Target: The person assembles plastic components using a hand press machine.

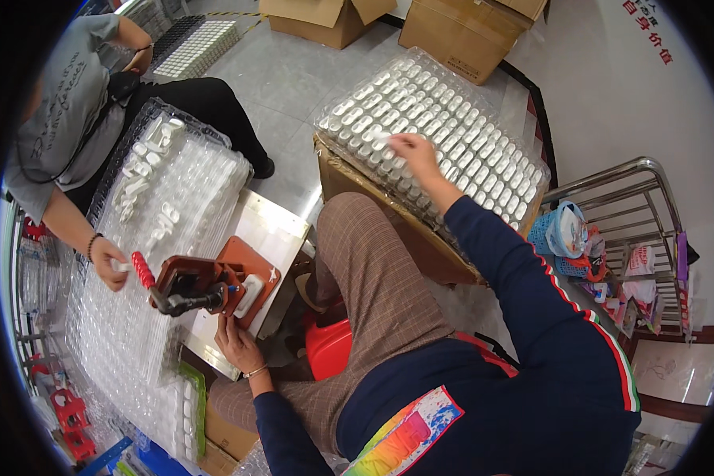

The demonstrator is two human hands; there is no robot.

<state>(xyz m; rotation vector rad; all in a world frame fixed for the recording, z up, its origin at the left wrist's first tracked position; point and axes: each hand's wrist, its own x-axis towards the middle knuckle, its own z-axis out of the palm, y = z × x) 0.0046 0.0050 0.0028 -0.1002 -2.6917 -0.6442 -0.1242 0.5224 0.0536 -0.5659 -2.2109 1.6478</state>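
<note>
My right hand (414, 155) reaches over a clear plastic tray (490, 109) filled with rows of white oval plastic pieces. Its thumb and fingers pinch a small white plastic piece (384, 138), partly hidden by the fingertips. My left hand (239, 349) rests at the near edge of an orange-red hand press (238, 274), fingers stretched toward its base and holding nothing that I can see. On that base sits a white oval piece (251, 293), beside the press head. The press has a red-gripped lever (143, 270) and stands on a pale metal plate (282, 226).
A cardboard box (357, 182) carries the filled tray. At left, a co-worker's hand (109, 263) holds a white piece beside stacked clear trays (206, 170) with loose white parts (139, 166). A metal rack (650, 178) with blue baskets (559, 230) stands at right; a red stool (328, 349) is below.
</note>
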